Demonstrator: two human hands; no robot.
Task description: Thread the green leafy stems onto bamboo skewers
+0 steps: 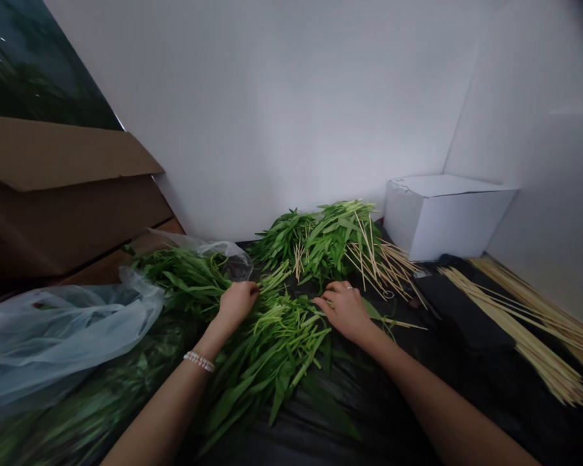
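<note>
Dim, cool, soft light; the wall (311,97) is brightest around its middle, while the black sheet (330,414) lies in shadow, faintly glossy at its near edge. Leaves (78,414) by its near left corner smear; wide-angle stretching distorts both sides

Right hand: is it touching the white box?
Apart. The head view shows a plain gap: thin sticks lie between the right hand and the white box.
</note>
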